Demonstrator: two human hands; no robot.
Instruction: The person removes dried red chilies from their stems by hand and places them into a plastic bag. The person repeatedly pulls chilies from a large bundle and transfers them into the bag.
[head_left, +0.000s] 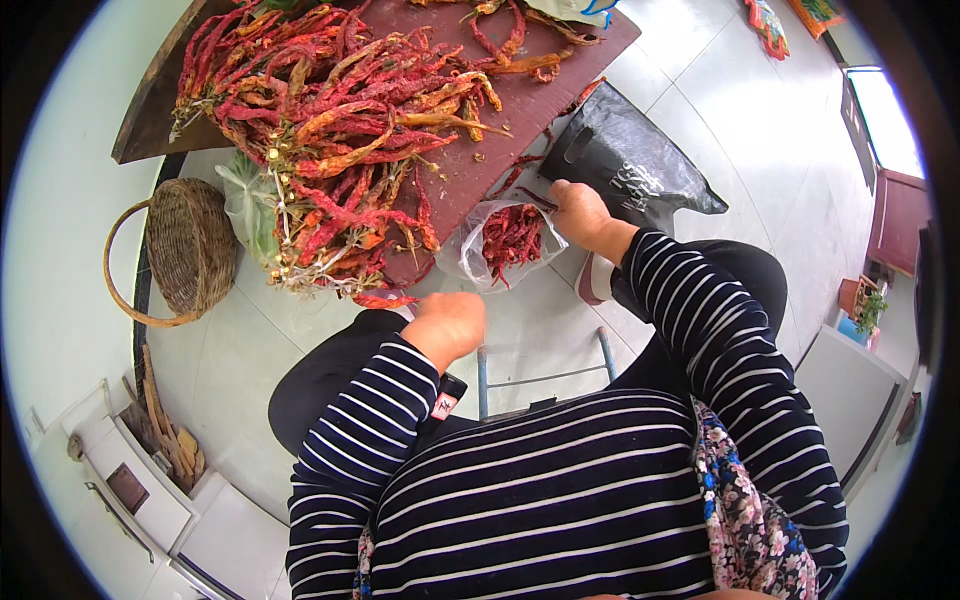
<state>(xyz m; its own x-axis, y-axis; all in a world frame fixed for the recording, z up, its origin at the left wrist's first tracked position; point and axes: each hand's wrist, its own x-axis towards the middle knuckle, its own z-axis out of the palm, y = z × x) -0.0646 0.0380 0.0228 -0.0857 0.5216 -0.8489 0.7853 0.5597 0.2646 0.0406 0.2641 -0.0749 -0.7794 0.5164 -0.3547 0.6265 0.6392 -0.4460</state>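
A large heap of dried red chili peppers (352, 112), some bunched with pale string at their stems, covers much of a reddish-brown board tabletop (465, 176). Just off the table's near corner, my left hand (452, 324) is closed on one dried red chili pepper (384, 301), which points out to the left. My right hand (586, 216) pinches a thin dark red chili pepper (537, 198) over the right side of an opened clear plastic bag (469, 251). Inside that bag lies a clump of smaller, darker dried chilies (514, 236). Both fists hide part of what they grip.
A black plastic bag (626, 146) with printed writing is right of the table. At left are a wicker basket (191, 244) and a plastic bag of greens (251, 199). A blue metal stool frame (482, 379) stands between my legs. Firewood (169, 435) lies lower left.
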